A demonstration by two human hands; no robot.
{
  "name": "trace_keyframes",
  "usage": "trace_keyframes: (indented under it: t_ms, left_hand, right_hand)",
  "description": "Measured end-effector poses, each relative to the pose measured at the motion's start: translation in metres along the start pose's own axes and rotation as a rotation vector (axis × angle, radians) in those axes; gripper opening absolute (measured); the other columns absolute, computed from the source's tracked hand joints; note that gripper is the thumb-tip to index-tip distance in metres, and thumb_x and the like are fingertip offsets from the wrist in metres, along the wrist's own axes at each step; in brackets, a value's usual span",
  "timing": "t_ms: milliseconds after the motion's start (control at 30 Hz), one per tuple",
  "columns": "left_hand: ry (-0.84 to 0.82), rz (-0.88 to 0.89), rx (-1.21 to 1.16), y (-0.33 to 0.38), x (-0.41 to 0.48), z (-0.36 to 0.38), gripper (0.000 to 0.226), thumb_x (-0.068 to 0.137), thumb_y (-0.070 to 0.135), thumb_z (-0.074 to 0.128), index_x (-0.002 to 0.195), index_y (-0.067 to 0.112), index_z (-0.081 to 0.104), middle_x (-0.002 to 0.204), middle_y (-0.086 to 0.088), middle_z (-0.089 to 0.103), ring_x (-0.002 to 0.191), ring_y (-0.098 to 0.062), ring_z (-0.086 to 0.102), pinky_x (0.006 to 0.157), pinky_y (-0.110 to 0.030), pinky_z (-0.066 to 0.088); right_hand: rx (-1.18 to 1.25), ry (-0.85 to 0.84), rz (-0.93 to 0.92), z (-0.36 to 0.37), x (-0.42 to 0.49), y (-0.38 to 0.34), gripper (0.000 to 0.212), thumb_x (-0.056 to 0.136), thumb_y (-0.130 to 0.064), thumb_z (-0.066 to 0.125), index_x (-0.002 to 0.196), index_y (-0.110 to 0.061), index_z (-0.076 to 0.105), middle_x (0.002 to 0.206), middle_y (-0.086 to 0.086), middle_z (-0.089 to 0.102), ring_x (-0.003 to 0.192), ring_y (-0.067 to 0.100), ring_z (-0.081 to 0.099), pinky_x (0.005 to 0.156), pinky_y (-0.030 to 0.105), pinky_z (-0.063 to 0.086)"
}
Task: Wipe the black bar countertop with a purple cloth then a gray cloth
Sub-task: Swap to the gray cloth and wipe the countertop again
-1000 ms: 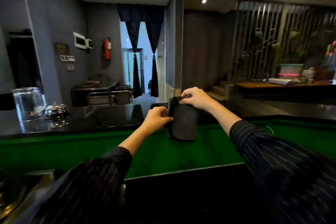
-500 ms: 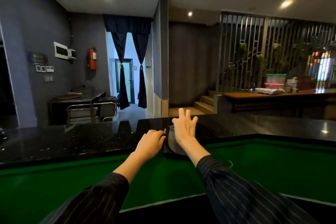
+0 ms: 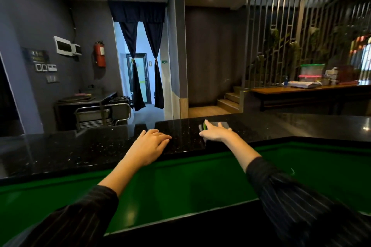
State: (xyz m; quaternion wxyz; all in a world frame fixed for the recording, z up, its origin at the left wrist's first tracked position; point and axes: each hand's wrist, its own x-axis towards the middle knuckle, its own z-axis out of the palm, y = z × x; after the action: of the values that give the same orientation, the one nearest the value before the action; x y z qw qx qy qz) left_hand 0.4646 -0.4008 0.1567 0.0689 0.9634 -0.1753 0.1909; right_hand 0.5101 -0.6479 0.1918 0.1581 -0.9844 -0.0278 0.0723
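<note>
The black speckled bar countertop (image 3: 90, 146) runs across the middle of the head view. A folded gray cloth (image 3: 223, 124) lies flat on it, right of center. My right hand (image 3: 215, 133) presses down on the cloth with straight, spread fingers and covers most of it. My left hand (image 3: 152, 142) rests flat on the bare countertop to the left of the cloth, fingers relaxed, holding nothing. No purple cloth is in view.
A green lower surface (image 3: 200, 182) lies between me and the countertop, with a black edge in front. Beyond the bar are a steel cart (image 3: 100, 115), a curtained doorway (image 3: 140, 66), stairs, and a wooden table (image 3: 305, 90) with containers at right.
The cloth went from being held up in both hands to lying flat on the countertop. My right hand slid it rightward and farther out; my left hand let go and now rests flat.
</note>
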Motion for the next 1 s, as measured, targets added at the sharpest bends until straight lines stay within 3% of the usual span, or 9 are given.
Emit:
trace_keyframes:
  t_ms: [167,267,367,433,567,700,867,1000]
  left_hand:
    - [0.008,-0.024,-0.063,0.002,-0.001,-0.003,0.038,0.099,0.036,0.035,0.126,0.027,0.060,0.130,0.002,0.061,0.123,-0.018,0.051,0.105,-0.039,0.040]
    - [-0.004,-0.031,-0.095,0.002,-0.003,-0.004,0.036,0.099,0.030,0.038,0.126,0.021,0.061,0.130,-0.002,0.062,0.119,-0.019,0.056,0.103,-0.034,0.041]
    - [-0.022,-0.039,-0.090,0.002,-0.006,-0.005,0.036,0.100,0.027,0.038,0.130,0.023,0.057,0.133,-0.001,0.059,0.123,-0.019,0.052,0.104,-0.031,0.036]
    - [-0.034,-0.043,-0.084,0.003,-0.006,-0.005,0.037,0.100,0.027,0.037,0.133,0.025,0.055,0.137,0.001,0.056,0.128,-0.018,0.048,0.105,-0.030,0.033]
    - [-0.026,-0.041,-0.073,0.004,-0.003,0.000,0.037,0.100,0.029,0.037,0.134,0.027,0.053,0.139,0.001,0.054,0.130,-0.017,0.046,0.107,-0.029,0.032]
    - [-0.015,-0.052,-0.052,0.005,0.002,0.002,0.037,0.100,0.028,0.038,0.133,0.027,0.054,0.138,0.000,0.054,0.128,-0.018,0.047,0.106,-0.030,0.033]
    - [-0.063,-0.066,-0.051,-0.001,0.000,0.001,0.037,0.100,0.029,0.038,0.134,0.031,0.052,0.140,0.000,0.052,0.128,-0.022,0.047,0.110,-0.036,0.032]
    - [-0.080,-0.074,-0.059,-0.001,-0.002,-0.001,0.037,0.100,0.028,0.038,0.134,0.031,0.051,0.142,-0.001,0.051,0.131,-0.022,0.045,0.112,-0.036,0.030]
  right_hand:
    - [-0.091,0.108,-0.107,0.026,0.027,-0.053,0.071,0.099,-0.052,0.028,0.156,-0.023,-0.003,0.164,0.010,0.005,0.151,0.029,0.006,0.119,0.056,0.005]
    - [-0.113,0.060,-0.300,0.040,0.007,-0.082,0.066,0.100,-0.050,0.024,0.157,-0.021,0.008,0.164,0.009,0.008,0.151,0.028,0.005,0.119,0.056,0.004]
    - [-0.196,-0.014,-0.409,0.035,0.000,-0.056,0.061,0.099,-0.048,0.019,0.155,-0.026,0.014,0.165,0.004,0.004,0.151,0.033,-0.001,0.119,0.058,0.004]
    - [-0.202,-0.007,-0.352,0.019,0.009,-0.016,0.057,0.099,-0.048,0.020,0.154,-0.033,0.014,0.164,0.011,-0.003,0.149,0.041,-0.004,0.118,0.059,0.005]
    - [-0.096,0.026,-0.042,-0.012,0.029,0.052,0.059,0.099,-0.059,0.019,0.154,-0.040,0.011,0.164,0.008,-0.006,0.150,0.034,-0.006,0.120,0.052,0.003]
    - [-0.151,0.098,0.062,-0.004,0.045,0.023,0.067,0.096,-0.065,0.019,0.155,-0.034,0.013,0.164,0.013,0.002,0.150,0.037,0.005,0.119,0.050,0.006]
    - [-0.173,0.043,-0.269,0.024,0.016,-0.031,0.063,0.097,-0.061,0.020,0.154,-0.037,0.015,0.164,0.009,0.007,0.150,0.035,0.009,0.118,0.052,0.010]
    - [-0.186,-0.011,-0.446,0.014,-0.006,0.006,0.056,0.100,-0.054,0.021,0.153,-0.040,0.014,0.165,0.000,0.008,0.150,0.029,0.009,0.117,0.052,0.011]
